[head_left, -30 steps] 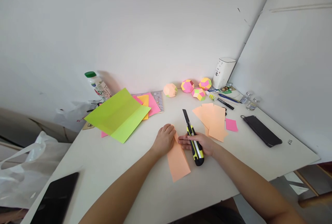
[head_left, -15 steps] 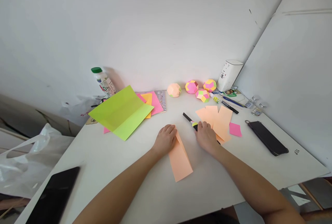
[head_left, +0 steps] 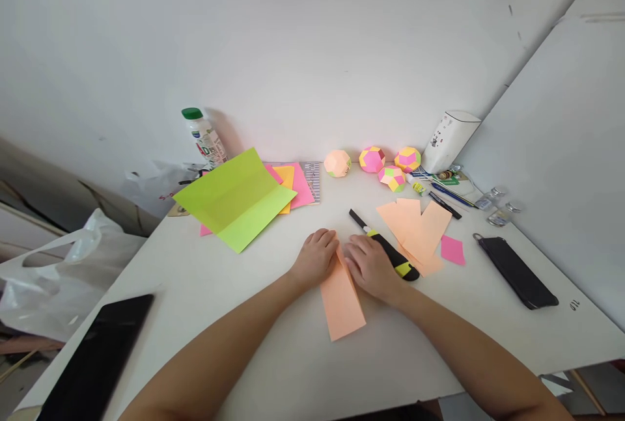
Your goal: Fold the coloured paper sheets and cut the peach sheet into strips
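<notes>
A folded strip of peach paper (head_left: 343,307) lies on the table with its short end toward me. My left hand (head_left: 316,257) grips its far end, fingers curled over the fold. My right hand (head_left: 372,266) is at the strip's right edge, fingers somewhat apart, fingertips touching or very close to the paper. Just right of that hand rests a black and yellow utility knife (head_left: 393,253), its dark blade extended, partly covered by the hand. Several cut pieces of peach paper (head_left: 422,232) overlap beyond the knife, beside a small pink paper square (head_left: 453,250).
Several faceted paper balls (head_left: 372,159) stand by the wall. A folded green sheet (head_left: 239,203) covers other coloured papers at left, near a bottle (head_left: 204,138). A black tablet (head_left: 100,356) lies front left, a black pouch (head_left: 516,271) right. Glass jars (head_left: 504,215) and pens (head_left: 453,194) sit back right.
My right hand has let go of the utility knife and moved left to the peach strip. The knife now lies on the table. My left hand stays on the paper; the view has shifted slightly.
</notes>
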Demonstrator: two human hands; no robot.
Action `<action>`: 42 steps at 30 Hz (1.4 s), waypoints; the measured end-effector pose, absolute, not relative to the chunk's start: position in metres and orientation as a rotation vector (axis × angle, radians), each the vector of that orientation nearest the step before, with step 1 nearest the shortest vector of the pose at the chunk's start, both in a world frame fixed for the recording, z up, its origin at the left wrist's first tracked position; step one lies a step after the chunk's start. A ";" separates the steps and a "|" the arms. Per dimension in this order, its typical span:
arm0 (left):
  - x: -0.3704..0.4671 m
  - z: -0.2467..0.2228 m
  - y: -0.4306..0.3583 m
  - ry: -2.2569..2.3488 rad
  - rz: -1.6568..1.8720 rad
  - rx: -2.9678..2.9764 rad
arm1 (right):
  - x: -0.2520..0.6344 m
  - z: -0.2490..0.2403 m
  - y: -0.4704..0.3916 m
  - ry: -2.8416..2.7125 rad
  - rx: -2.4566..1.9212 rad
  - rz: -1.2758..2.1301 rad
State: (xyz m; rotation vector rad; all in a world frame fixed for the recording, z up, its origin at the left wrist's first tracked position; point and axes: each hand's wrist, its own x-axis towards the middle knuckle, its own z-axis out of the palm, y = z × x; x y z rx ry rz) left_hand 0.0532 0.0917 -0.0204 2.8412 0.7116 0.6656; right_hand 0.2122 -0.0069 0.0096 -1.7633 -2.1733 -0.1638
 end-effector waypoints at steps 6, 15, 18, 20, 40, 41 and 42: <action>0.054 -0.025 0.097 0.703 0.719 2.830 | 0.202 -0.002 0.006 -2.197 -1.541 -0.055; 0.053 -0.028 0.110 0.649 0.754 2.844 | 0.203 -0.006 0.036 -2.242 -1.554 -0.074; 0.052 -0.028 0.110 0.648 0.706 2.874 | 0.202 -0.008 0.036 -2.232 -1.563 -0.063; 0.052 -0.028 0.109 0.658 0.669 2.900 | 0.202 -0.009 0.029 -2.239 -1.556 -0.054; 0.057 -0.017 0.082 0.849 0.469 2.951 | 0.189 0.011 -0.137 -2.278 -1.394 0.021; 0.057 -0.018 0.082 0.860 0.463 2.953 | 0.191 0.013 -0.139 -2.246 -1.378 0.049; 0.057 -0.018 0.082 0.873 0.458 2.955 | 0.193 0.014 -0.139 -2.219 -1.356 0.078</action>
